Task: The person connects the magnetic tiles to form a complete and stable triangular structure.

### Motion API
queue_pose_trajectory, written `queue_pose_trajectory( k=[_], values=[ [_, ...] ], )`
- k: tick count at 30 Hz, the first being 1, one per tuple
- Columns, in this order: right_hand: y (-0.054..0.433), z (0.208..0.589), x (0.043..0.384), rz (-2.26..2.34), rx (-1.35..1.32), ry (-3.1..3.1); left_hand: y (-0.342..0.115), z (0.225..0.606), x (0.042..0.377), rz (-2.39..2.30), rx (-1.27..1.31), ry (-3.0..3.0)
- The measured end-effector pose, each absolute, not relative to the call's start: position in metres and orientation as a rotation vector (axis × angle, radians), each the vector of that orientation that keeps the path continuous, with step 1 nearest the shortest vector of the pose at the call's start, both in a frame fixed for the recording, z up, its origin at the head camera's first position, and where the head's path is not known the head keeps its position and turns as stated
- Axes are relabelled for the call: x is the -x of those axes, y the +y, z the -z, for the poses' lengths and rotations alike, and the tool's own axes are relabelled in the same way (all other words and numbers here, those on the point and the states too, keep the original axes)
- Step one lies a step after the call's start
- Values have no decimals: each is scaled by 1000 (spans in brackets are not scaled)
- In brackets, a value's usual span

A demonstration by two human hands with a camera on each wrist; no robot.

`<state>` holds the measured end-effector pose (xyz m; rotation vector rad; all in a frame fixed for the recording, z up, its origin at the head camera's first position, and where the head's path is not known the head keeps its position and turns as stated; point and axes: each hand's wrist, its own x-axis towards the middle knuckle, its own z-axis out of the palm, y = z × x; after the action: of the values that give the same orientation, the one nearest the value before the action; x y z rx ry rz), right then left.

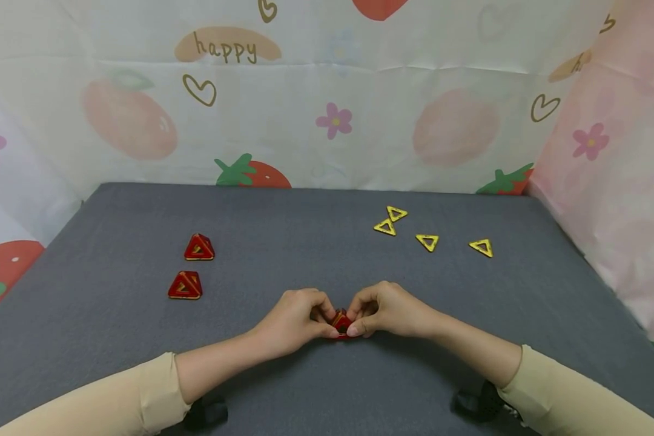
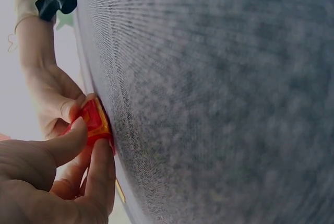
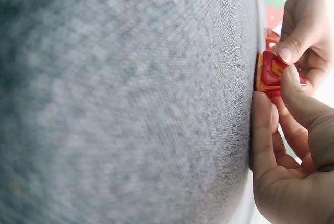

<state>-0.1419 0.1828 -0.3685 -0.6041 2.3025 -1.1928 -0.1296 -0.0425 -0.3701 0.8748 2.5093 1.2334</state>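
Note:
Between both hands, low at the middle of the table, stands a small red pyramid (image 1: pixel 341 323) made of triangular tiles. My left hand (image 1: pixel 297 321) pinches its left side between thumb and fingers. From the right, my right hand (image 1: pixel 389 310) pinches the other side the same way. In the left wrist view the red pyramid (image 2: pixel 95 120) shows a face with a raised inner triangle and orange edges. The right wrist view shows the pyramid (image 3: pixel 271 73) sitting on the cloth, partly hidden by the fingertips.
Two finished-looking red pyramids, one (image 1: pixel 199 247) behind the other (image 1: pixel 186 285), stand on the left of the grey table (image 1: pixel 283 242). Several yellow triangle tiles lie flat at the back right, among them one tile (image 1: pixel 427 242) and another (image 1: pixel 482 247). A patterned curtain (image 1: pixel 360 79) hangs behind.

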Motion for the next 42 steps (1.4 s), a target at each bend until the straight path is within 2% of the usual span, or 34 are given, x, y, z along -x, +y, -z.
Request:
queue_pose_trajectory(
  k=[42],
  values=[
    [179, 363, 138, 1091, 664, 2425, -51, 370, 137, -1225, -819, 2385]
  ],
)
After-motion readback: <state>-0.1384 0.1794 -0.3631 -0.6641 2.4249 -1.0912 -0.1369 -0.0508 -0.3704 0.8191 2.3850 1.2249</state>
